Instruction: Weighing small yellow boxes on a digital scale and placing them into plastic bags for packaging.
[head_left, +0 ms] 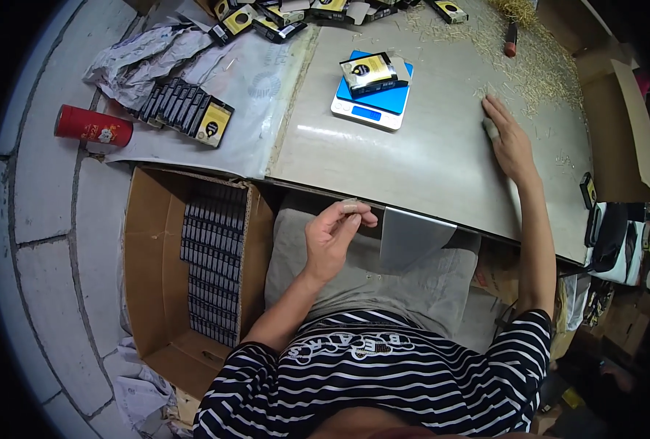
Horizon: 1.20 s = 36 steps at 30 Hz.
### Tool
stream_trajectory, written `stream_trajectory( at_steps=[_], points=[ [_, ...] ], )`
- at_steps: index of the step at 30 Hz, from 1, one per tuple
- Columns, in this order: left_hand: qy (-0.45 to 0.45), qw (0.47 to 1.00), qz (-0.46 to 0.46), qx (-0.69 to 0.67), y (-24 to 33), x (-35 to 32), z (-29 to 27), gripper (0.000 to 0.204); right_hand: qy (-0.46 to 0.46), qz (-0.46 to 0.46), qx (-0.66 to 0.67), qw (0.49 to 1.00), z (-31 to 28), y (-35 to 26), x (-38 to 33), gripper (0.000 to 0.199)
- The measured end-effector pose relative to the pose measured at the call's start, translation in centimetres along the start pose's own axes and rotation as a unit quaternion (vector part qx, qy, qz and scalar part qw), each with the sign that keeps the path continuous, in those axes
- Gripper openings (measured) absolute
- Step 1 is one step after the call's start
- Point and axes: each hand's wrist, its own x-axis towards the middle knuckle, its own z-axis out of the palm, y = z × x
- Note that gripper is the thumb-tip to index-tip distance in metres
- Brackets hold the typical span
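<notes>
My left hand is just in front of the table's near edge, over my lap, with thumb and fingers pressed together. Whatever may lie between those fingertips is too small to make out. On the right of the table, my right hand lies with its fingers stretched out, beside scattered thin gold pin-like pieces. A small black and yellow box, its end flap raised, rests tilted on the blue plate of a digital scale. Neither hand touches the scale or the box.
Left on the table are a row of black boxes, crumpled paper and a red can. Below, a carton holds stacked boxes. More boxes lie at the back; a red-tipped tool lies among the pieces.
</notes>
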Motion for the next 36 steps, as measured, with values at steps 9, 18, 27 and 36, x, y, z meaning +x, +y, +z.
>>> stream_trajectory(
  at_steps=[9,18,27,36],
  points=[
    [0.012,0.999,0.027,0.028,0.7,1.2,0.1,0.016,-0.014,-0.075,-0.056,0.995,-1.3,-5.3,-4.7,0.054],
    [0.15,0.958,0.193,0.15,7.4,9.4,-1.2,0.016,0.116,-0.03,0.19,0.974,-3.4,-7.9,-6.8,0.037],
    [0.039,0.815,0.233,0.528,6.9,19.9,-0.2,0.05,0.1,-0.01,0.141,0.985,-4.1,-8.8,-8.7,0.039],
    [-0.078,0.747,0.159,0.64,5.6,21.5,2.3,0.066,0.018,-0.074,0.121,0.99,-1.7,-10.7,-10.0,0.039]
  ],
)
